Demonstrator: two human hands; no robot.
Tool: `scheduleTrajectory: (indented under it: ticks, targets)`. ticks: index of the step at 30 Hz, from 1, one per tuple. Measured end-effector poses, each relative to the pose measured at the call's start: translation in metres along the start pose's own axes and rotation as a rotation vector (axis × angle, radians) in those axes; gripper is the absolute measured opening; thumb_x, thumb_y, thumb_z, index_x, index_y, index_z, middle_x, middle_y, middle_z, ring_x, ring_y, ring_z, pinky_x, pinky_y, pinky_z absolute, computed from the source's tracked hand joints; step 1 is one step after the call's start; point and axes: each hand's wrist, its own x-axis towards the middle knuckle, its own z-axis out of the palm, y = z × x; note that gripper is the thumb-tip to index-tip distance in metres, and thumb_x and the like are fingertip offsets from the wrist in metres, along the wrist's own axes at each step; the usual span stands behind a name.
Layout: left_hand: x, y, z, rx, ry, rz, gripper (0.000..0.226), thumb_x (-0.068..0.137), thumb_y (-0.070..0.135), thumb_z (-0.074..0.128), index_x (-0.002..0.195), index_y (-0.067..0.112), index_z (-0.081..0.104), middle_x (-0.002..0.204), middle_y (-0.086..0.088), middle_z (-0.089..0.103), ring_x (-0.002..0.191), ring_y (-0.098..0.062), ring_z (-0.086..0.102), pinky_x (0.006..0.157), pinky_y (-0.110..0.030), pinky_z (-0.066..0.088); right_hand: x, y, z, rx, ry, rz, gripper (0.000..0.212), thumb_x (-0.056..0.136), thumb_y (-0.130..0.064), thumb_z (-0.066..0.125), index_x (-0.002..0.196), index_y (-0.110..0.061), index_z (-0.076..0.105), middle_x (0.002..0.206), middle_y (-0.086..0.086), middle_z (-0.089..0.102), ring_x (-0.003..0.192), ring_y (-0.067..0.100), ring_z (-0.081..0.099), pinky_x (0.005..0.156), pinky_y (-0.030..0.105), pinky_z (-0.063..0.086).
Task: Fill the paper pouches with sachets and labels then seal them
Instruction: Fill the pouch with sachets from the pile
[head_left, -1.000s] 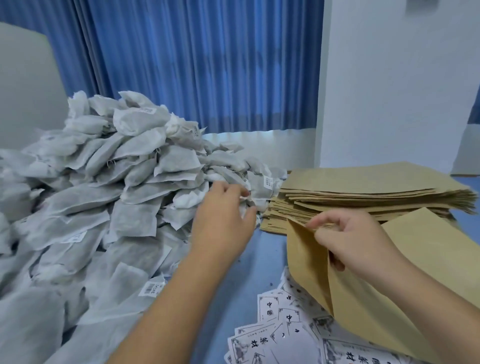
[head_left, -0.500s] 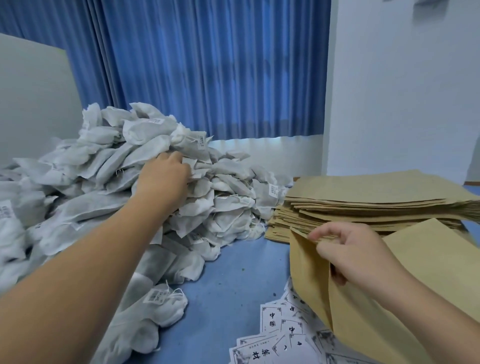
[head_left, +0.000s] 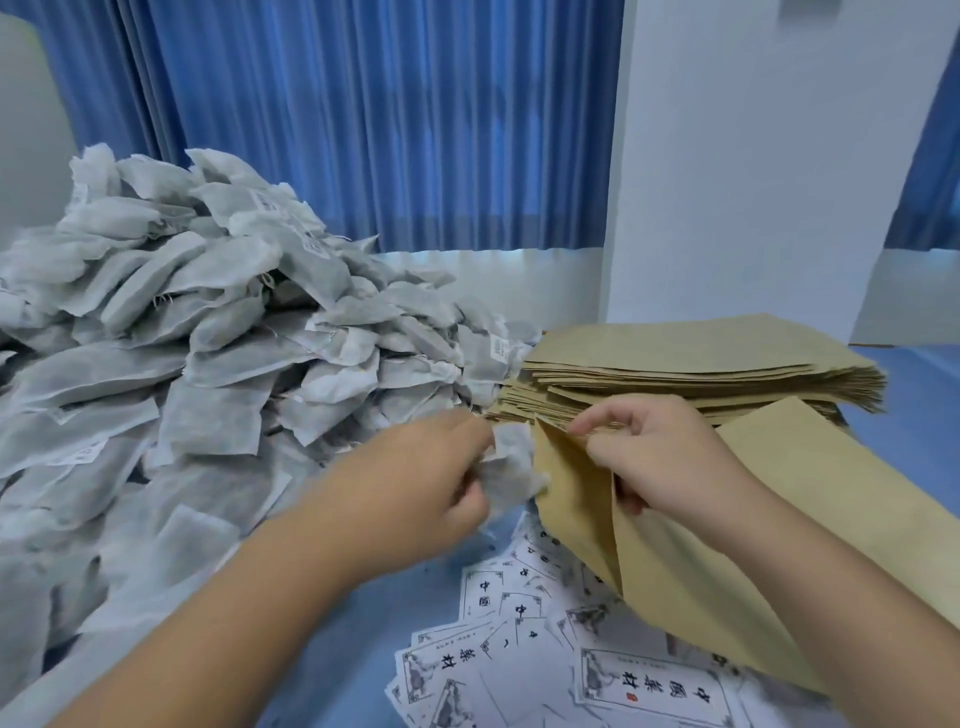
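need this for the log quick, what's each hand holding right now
Left hand: grip closed on a white sachet.
Right hand: grip pinching the paper pouch by its open mouth.

Left hand (head_left: 415, 483) brought a sachet (head_left: 511, 470) to the pouch (head_left: 675, 561).

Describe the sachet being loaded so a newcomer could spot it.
Find the big heap of white sachets on the left. At its right foot, the left hand holds one sachet at the open brown pouch. It alone is clear of the heap, crumpled.
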Motion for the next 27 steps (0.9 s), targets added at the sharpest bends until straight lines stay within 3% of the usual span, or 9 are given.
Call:
scheduleTrajectory:
  ticks: [3, 6, 10, 14, 16, 18, 22, 25, 27]
  targets:
    - [-0.014, -0.002, 0.013, 0.017, -0.194, -0.071, 0.016, 0.084, 0.016, 0.045, 0.096, 0.027, 0.046, 0.103, 0.010, 0.045, 0.092, -0.013, 0.051, 0.076, -0.029, 0.043, 0.002, 0.003, -0.002, 0.006, -0.007, 0.002, 0.023, 0.078, -0.006, 0.056, 0.080, -0.023, 0.071, 0.040, -0.003, 0.050, 0.033, 0.014, 0.046, 0.037, 0.015, 0.033]
    - [-0.025, -0.002, 0.017, 0.053, -0.374, -0.158, 0.018, 0.079, 0.028, 0.052, 0.094, 0.031, 0.043, 0.102, 0.013, 0.036, 0.088, -0.010, 0.048, 0.069, -0.029, 0.044, 0.003, 0.004, -0.002, 0.009, -0.012, 0.001, 0.023, 0.077, -0.006, 0.056, 0.080, -0.023, 0.070, 0.040, -0.003, 0.050, 0.034, 0.015, 0.046, 0.037, 0.015, 0.034]
    - [-0.025, -0.001, 0.026, 0.123, -0.408, -0.250, 0.054, 0.069, 0.044, 0.061, 0.113, 0.036, 0.030, 0.107, 0.009, 0.029, 0.094, -0.014, 0.043, 0.061, -0.029, 0.038, 0.002, 0.004, -0.001, -0.010, -0.019, 0.001, 0.024, 0.076, -0.006, 0.054, 0.081, -0.024, 0.070, 0.040, -0.003, 0.051, 0.034, 0.015, 0.048, 0.037, 0.014, 0.034]
    - [-0.011, -0.009, 0.036, 0.197, -0.433, -0.250, 0.086, 0.071, 0.051, 0.057, 0.142, 0.040, 0.010, 0.125, 0.006, 0.037, 0.115, -0.020, 0.044, 0.076, -0.031, 0.041, 0.001, 0.003, -0.001, -0.007, -0.031, -0.004, 0.026, 0.076, -0.004, 0.053, 0.082, -0.022, 0.070, 0.039, -0.003, 0.049, 0.033, 0.015, 0.047, 0.037, 0.016, 0.034]
    - [-0.003, -0.013, 0.036, 0.203, -0.469, -0.316, 0.080, 0.073, 0.053, 0.055, 0.143, 0.036, 0.021, 0.120, 0.005, 0.043, 0.117, -0.020, 0.045, 0.081, -0.033, 0.041, 0.001, 0.003, -0.002, -0.017, -0.033, -0.011, 0.027, 0.075, -0.004, 0.052, 0.082, -0.023, 0.070, 0.040, -0.002, 0.050, 0.034, 0.015, 0.047, 0.037, 0.016, 0.034]
    - [0.003, -0.014, 0.038, 0.170, -0.471, -0.352, 0.053, 0.075, 0.050, 0.055, 0.122, 0.029, 0.044, 0.106, 0.004, 0.042, 0.106, -0.019, 0.046, 0.078, -0.032, 0.040, 0.002, 0.003, -0.003, -0.024, -0.033, -0.012, 0.028, 0.074, -0.004, 0.052, 0.081, -0.024, 0.070, 0.041, -0.002, 0.050, 0.035, 0.015, 0.047, 0.038, 0.017, 0.034]
    - [0.007, -0.013, 0.046, 0.019, -0.502, -0.407, 0.033, 0.078, 0.035, 0.055, 0.108, 0.024, 0.047, 0.106, 0.003, 0.047, 0.096, -0.018, 0.051, 0.080, -0.033, 0.048, 0.001, 0.004, -0.003, -0.025, -0.040, -0.011, 0.027, 0.075, -0.004, 0.052, 0.082, -0.023, 0.070, 0.041, -0.001, 0.050, 0.034, 0.015, 0.047, 0.038, 0.017, 0.034]
    - [0.010, -0.016, 0.041, 0.017, -0.323, -0.389, 0.020, 0.080, 0.022, 0.052, 0.098, 0.023, 0.045, 0.094, 0.002, 0.052, 0.083, -0.019, 0.050, 0.059, -0.027, 0.036, 0.002, 0.005, -0.003, -0.027, -0.046, -0.005, 0.026, 0.075, -0.005, 0.053, 0.083, -0.023, 0.071, 0.042, -0.001, 0.051, 0.035, 0.015, 0.048, 0.038, 0.018, 0.035]
    - [0.011, -0.019, 0.035, -0.094, -0.085, -0.346, 0.019, 0.080, 0.021, 0.055, 0.092, 0.027, 0.042, 0.084, 0.008, 0.052, 0.077, -0.015, 0.050, 0.057, -0.029, 0.032, 0.003, 0.005, -0.004, -0.024, -0.049, -0.003, 0.026, 0.075, -0.005, 0.053, 0.082, -0.023, 0.071, 0.043, 0.000, 0.051, 0.035, 0.015, 0.049, 0.038, 0.017, 0.035]
